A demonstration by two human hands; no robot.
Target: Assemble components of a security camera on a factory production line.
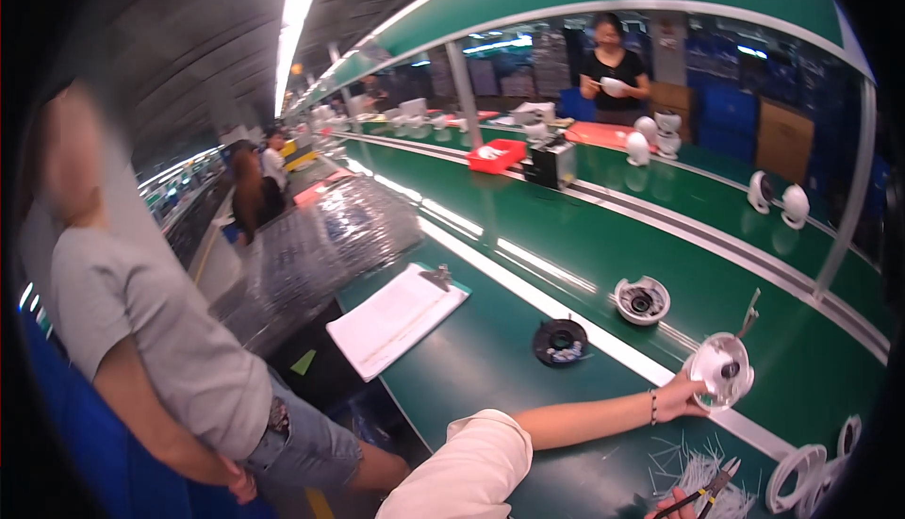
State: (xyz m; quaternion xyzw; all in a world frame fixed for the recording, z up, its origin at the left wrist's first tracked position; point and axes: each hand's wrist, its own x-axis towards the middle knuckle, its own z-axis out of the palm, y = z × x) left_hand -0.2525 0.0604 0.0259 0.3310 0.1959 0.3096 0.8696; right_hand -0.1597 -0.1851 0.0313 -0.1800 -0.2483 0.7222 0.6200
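At a green conveyor bench, the left hand [677,398] grips a round white housing [721,371] at arm's length. Near the bottom edge, the right hand [671,506] holds small cutters [709,491] over white clippings [693,470]. Beyond the left hand lie a black disc [560,342] and another white housing [642,299].
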